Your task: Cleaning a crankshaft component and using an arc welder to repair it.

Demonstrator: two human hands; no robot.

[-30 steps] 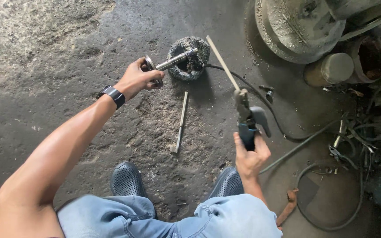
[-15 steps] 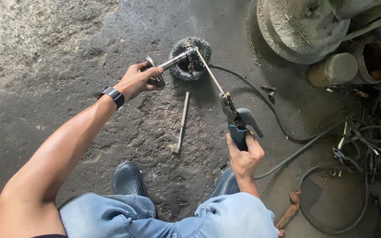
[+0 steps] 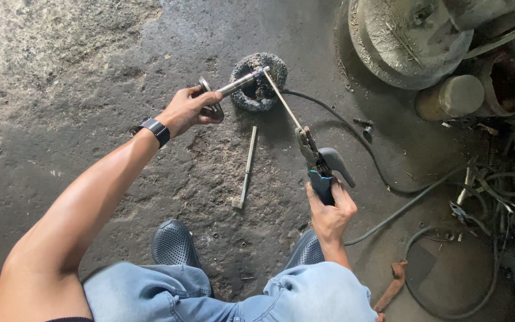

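your left hand (image 3: 193, 110) is wrapped around the flanged end of the metal shaft (image 3: 238, 84), which runs up and to the right so its far tip sits over the round ring (image 3: 260, 81) on the floor (image 3: 61, 77). your right hand (image 3: 329, 207) is closed on the welding holder (image 3: 319, 164), nearer your knees, and its rod (image 3: 282, 100) slants up-left to meet that same tip. so both long axes converge there, left hand closer. a loose bar (image 3: 246, 169) lies between.
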